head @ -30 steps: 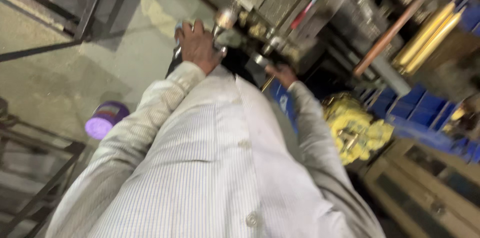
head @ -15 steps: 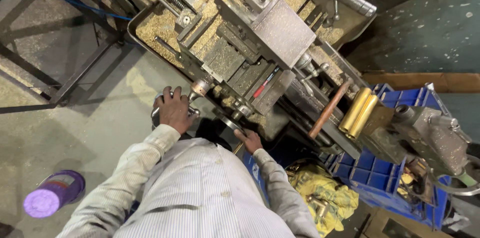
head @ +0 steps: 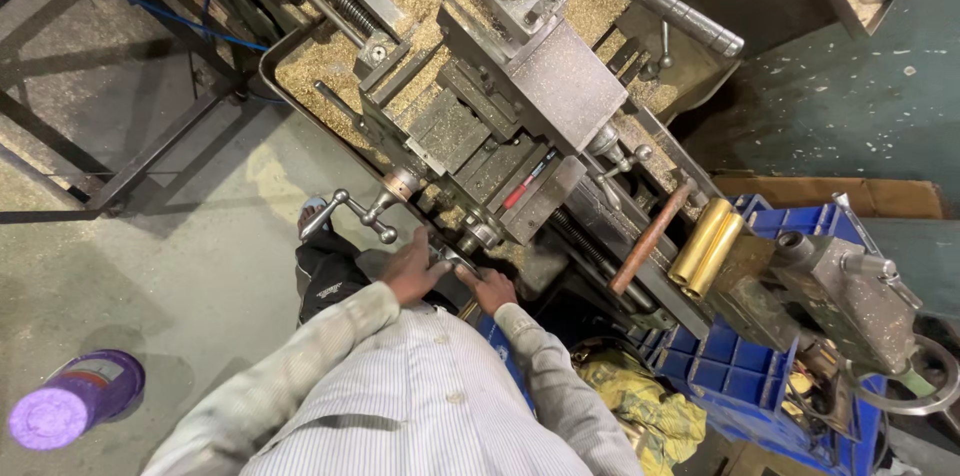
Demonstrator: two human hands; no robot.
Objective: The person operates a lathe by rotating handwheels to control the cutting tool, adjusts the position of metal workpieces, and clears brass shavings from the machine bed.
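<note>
Left hand (head: 410, 274) moved off handwheel (head: 352, 213) — beside right hand (head: 490, 288), on lathe (head: 560, 86)

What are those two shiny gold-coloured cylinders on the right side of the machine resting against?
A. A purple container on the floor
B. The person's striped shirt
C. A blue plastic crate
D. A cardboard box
C. The two brass-coloured cylinders lie side by side at the edge of the blue plastic crate, just past the machine's bed; the purple container stands far off on the floor at the left.
</note>
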